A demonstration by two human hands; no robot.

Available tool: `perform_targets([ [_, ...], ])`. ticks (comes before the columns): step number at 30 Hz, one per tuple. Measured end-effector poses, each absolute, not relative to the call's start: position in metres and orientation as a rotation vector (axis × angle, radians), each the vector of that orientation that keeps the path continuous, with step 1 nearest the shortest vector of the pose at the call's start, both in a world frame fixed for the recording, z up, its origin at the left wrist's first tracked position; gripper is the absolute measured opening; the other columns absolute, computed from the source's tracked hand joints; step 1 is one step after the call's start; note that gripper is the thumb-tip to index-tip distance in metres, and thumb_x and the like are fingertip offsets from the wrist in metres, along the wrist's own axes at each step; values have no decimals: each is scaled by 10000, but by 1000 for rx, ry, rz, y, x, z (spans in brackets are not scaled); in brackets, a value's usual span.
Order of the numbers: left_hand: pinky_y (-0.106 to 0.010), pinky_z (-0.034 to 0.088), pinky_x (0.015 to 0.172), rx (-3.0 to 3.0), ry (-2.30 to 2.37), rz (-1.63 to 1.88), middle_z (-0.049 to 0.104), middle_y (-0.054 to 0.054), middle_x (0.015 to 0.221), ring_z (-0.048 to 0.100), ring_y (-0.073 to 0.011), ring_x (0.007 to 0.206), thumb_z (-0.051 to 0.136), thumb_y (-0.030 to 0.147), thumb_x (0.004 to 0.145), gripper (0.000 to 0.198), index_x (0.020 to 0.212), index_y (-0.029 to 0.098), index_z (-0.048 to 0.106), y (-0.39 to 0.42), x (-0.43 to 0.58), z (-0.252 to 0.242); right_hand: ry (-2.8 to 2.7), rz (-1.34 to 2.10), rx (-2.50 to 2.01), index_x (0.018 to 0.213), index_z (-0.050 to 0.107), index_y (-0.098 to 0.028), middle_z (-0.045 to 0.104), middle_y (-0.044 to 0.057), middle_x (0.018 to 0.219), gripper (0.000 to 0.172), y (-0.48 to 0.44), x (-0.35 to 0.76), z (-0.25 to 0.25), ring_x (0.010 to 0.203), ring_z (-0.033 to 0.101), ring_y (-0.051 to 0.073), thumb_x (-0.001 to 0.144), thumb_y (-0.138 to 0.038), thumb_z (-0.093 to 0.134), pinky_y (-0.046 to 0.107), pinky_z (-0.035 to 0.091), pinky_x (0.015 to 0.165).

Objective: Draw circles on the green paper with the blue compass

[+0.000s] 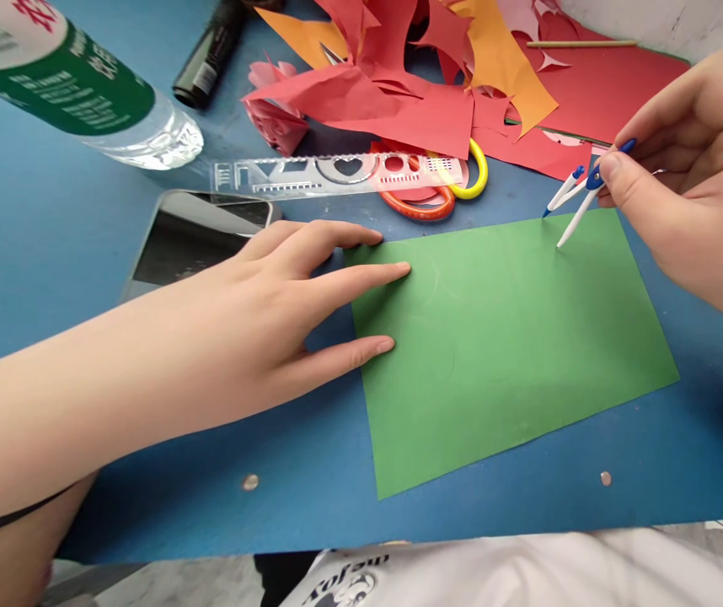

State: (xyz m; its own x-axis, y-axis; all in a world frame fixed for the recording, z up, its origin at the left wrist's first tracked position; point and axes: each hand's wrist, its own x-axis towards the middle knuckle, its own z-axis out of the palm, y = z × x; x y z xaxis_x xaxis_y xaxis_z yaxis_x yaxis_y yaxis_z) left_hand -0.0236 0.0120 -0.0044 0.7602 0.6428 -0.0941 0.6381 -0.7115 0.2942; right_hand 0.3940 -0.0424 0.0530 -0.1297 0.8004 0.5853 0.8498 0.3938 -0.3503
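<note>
A green paper sheet (pixel 506 337) lies on the blue table (pixel 51 253). My left hand (pixel 273 312) rests flat with its fingers stretched out, fingertips pressing the sheet's left edge. My right hand (pixel 690 177) pinches the top of a white and blue drawing compass (pixel 580 198). One leg's tip stands on the sheet near its upper right corner; the other leg points off to the left, just past the sheet's top edge. A faint curved line shows on the paper near my left fingertips.
A clear plastic ruler (pixel 336 173) lies behind the sheet, over orange and yellow scissors (pixel 443 198). A phone (pixel 197 240) sits by my left wrist. A water bottle (pixel 77 93), a black marker (pixel 210 55) and red and orange paper scraps (pixel 425 76) fill the back.
</note>
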Motion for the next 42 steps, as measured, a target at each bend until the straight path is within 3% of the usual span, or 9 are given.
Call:
perform_targets([
  [5,-726,574,1499,2637,1008,47,655,-87,1886,704,-514,1661,500,843,1182,765,1768,434,774,13,-20,-7,-1999,31,-1404,1129,814,-294,901,-94,1074,100,-53,388,62,966,913,128,1136,-371,879,325,797,893],
  [9,-722,566,1508,2642,985,70,665,-81,1866,703,-514,1666,510,849,1172,759,1764,457,778,13,-19,-7,-2076,173,-1406,1177,804,-321,891,-111,1155,40,-60,385,70,1064,915,114,1158,-314,770,333,791,1009],
  [14,-729,560,1505,2667,977,67,652,-116,1864,683,-516,1670,444,874,1201,820,1789,408,773,12,-22,-8,-2141,205,-1365,1167,774,-344,885,-119,1149,68,-58,389,74,1051,900,94,1157,-279,757,291,783,1000],
  [20,-743,505,1537,2624,971,1,583,-107,1933,623,-537,1732,560,712,1213,717,1840,406,725,11,-23,-1,-2105,200,-1397,1117,789,-348,905,-94,1147,60,-57,386,73,1026,898,143,1095,-298,766,345,783,998],
  [24,-785,503,1528,2576,987,27,599,-92,1933,626,-562,1714,613,750,1177,711,1797,435,759,11,-20,1,-2111,143,-1422,1112,792,-355,911,-80,1153,38,-59,384,74,1004,893,179,1089,-328,777,403,779,988],
  [32,-714,499,1550,2635,949,-16,556,-92,1942,600,-517,1739,535,777,1219,760,1859,400,699,10,-22,0,-2108,222,-1335,1115,771,-317,881,-95,1154,72,-55,387,71,1040,862,139,1080,-254,766,400,652,976],
  [36,-742,529,1519,2661,951,9,593,-143,1908,627,-508,1719,489,681,1259,707,1836,353,731,10,-20,-2,-2114,198,-1323,1116,768,-300,865,-102,1147,74,-54,387,70,1055,850,119,1076,-237,765,389,639,986],
  [42,-776,534,1509,2596,986,53,666,-119,1866,669,-564,1703,562,802,1154,753,1752,410,801,13,-18,-2,-2107,173,-1348,1109,775,-333,868,-103,1137,28,-56,384,71,1021,853,145,1084,-324,766,422,688,997],
])
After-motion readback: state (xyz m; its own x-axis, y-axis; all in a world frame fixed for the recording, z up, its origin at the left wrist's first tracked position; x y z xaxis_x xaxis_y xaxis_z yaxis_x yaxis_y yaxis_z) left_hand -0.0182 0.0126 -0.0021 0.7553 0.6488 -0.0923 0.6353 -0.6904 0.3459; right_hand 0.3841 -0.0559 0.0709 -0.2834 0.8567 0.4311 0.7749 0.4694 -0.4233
